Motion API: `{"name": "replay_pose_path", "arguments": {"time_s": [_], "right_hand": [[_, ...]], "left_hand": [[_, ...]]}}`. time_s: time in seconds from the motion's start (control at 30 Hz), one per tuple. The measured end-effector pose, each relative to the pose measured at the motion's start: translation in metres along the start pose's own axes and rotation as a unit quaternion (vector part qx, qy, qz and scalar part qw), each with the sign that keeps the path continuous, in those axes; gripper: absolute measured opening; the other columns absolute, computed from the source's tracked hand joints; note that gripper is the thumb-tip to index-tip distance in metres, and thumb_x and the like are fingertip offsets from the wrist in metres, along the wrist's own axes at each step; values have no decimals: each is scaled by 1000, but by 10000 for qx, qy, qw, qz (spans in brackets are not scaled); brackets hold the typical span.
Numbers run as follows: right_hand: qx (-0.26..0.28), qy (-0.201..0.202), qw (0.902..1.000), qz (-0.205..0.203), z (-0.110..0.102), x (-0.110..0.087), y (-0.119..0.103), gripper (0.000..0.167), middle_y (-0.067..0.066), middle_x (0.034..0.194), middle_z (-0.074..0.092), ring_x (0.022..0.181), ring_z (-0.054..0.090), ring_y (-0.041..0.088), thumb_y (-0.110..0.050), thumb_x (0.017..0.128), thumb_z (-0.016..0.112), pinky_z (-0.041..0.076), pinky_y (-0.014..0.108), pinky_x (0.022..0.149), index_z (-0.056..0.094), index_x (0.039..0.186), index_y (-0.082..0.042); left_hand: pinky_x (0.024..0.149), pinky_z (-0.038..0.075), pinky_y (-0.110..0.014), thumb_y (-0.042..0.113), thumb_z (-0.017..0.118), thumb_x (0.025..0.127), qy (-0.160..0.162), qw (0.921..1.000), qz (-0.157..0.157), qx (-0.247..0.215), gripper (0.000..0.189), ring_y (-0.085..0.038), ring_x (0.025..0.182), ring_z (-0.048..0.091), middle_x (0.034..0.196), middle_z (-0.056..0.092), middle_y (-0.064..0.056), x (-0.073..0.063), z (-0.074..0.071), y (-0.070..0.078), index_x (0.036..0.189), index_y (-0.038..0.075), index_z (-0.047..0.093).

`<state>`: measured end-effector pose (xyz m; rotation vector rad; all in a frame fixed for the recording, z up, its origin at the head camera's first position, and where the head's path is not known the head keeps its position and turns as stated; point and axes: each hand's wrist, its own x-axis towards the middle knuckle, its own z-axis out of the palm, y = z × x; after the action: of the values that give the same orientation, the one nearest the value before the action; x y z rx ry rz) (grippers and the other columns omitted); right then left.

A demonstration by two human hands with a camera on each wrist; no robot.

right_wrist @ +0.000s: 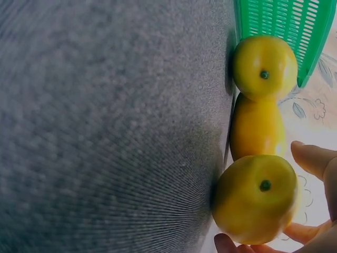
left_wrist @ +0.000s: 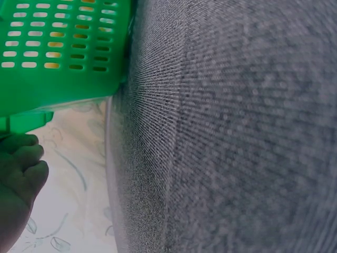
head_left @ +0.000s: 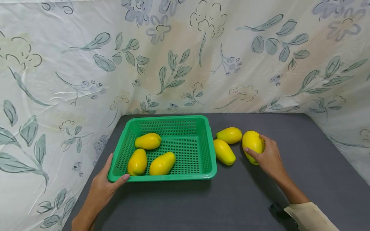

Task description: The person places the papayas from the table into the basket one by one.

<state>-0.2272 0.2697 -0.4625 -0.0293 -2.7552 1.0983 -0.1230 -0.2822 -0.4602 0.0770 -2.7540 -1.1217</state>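
A green plastic basket point(head_left: 185, 177) with slotted walls stands on the dark table, with three yellow mangoes inside, one of them a mango point(head_left: 162, 163) near the front wall. My left hand point(head_left: 101, 186) grips the basket's front left corner, thumb over the front rim and fingers along the left side. In the left wrist view its curled fingers point(left_wrist: 29, 158) show just under the rim. To the right of the basket, my right hand point(head_left: 270, 157) holds a yellow mango point(head_left: 252, 142) between thumb and fingers. That mango point(right_wrist: 258, 200) shows its green stem spot in the right wrist view.
Two more yellow mangoes lie between the basket and my right hand: one mango point(head_left: 229, 135) behind, another mango point(head_left: 224, 152) close to the basket's right wall. A floral cloth point(head_left: 179, 64) hangs behind and beside the dark table point(head_left: 179, 205).
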Motion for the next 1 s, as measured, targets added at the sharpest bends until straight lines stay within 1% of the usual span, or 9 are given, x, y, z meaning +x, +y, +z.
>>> {"name": "replay_pose_path", "arguments": {"time_s": [0.3, 0.43, 0.6, 0.83, 1.0], "right_hand": [[-71, 12, 10000, -12, 2, 2, 3, 96, 43, 154, 33, 130, 40, 55, -40, 97, 78, 45, 70, 91, 28, 161, 11], [-129, -3, 9999, 14, 3, 2, 3, 94, 42, 153, 35, 129, 41, 55, -35, 96, 79, 44, 71, 91, 28, 160, 11], [-158, 58, 9999, 36, 5, 2, 4, 90, 42, 151, 37, 128, 41, 55, -27, 95, 80, 44, 71, 92, 30, 159, 11], [-82, 88, 9999, 101, 5, 0, 5, 87, 40, 150, 40, 123, 44, 51, -27, 95, 77, 45, 66, 86, 31, 160, 9], [-86, 105, 9999, 46, 6, -2, 8, 86, 39, 148, 41, 120, 45, 50, -25, 95, 76, 44, 63, 84, 31, 159, 9]], "left_hand": [[105, 41, -62, 38, 80, 97, -19, 10000, -1, -17, 108, -44, 141, 46, 169, 31, -30, 1, 1, -4, 172, 13, 6], [105, 41, -60, 40, 79, 97, -41, 10000, -24, 9, 108, -43, 140, 46, 168, 31, -29, 1, 1, -4, 172, 14, 6], [105, 40, -63, 40, 79, 97, -4, 10000, -13, -20, 108, -44, 140, 46, 168, 31, -30, 1, 2, -4, 172, 14, 6], [106, 40, -65, 38, 80, 96, 54, 10000, 54, -32, 108, -44, 139, 46, 168, 33, -30, 1, 2, -4, 172, 12, 8], [104, 41, -62, 38, 80, 96, 24, 10000, 18, -24, 108, -42, 136, 48, 168, 33, -29, 1, 2, -4, 172, 12, 8]]}}
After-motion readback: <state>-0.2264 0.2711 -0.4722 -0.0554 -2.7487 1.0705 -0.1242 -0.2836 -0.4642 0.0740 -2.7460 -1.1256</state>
